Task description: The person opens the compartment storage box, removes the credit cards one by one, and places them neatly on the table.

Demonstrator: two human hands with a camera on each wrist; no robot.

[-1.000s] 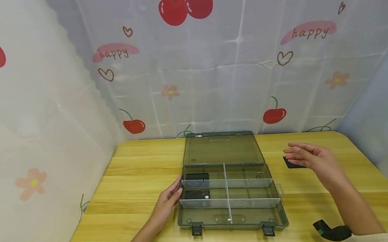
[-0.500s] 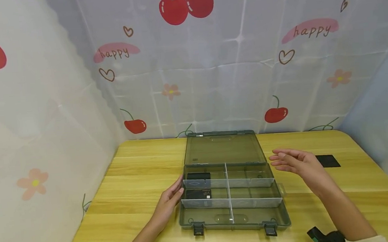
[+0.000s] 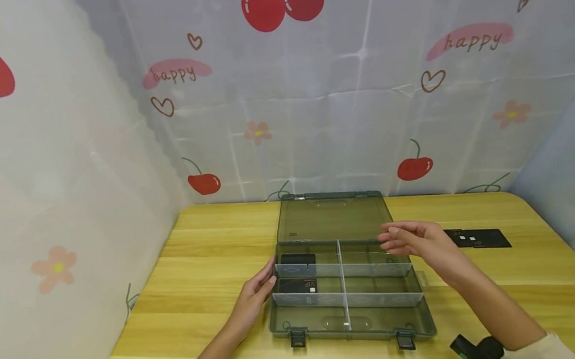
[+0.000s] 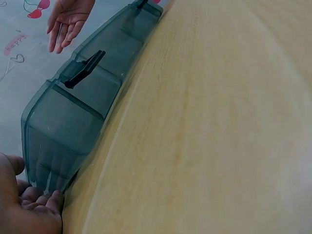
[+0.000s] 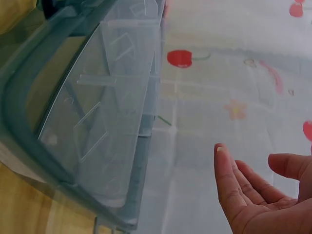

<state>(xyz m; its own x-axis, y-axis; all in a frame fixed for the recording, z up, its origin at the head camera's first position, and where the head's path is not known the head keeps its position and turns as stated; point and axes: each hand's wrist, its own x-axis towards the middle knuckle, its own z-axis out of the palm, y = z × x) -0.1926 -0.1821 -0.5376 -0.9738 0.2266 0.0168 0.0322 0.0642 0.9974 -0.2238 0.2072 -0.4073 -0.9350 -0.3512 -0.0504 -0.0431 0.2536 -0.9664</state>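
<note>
A smoky, see-through divided box (image 3: 352, 336) lies with its lid (image 3: 334, 215) folded back. Black cards sit in two of its left compartments; the front one (image 3: 297, 286) reads "VIP", and behind it is another black card (image 3: 297, 259). My left hand (image 3: 249, 300) rests against the box's left side, its fingertips touching the wall low down in the left wrist view. Over the back right compartment hovers my right hand (image 3: 422, 247); in the right wrist view its fingers (image 5: 229, 187) are extended, thumb apart, with nothing visible between them.
More black cards (image 3: 490, 238) lie on the wooden table (image 3: 211, 249) right of the box, partly behind my right hand. A black curved device (image 3: 479, 351) is by the right wrist. Cherry-printed curtains (image 3: 312, 114) surround the back and sides.
My right hand has moved left, from above the cards on the table to above the box's right side, uncovering those cards. The left hand has stayed at the box.
</note>
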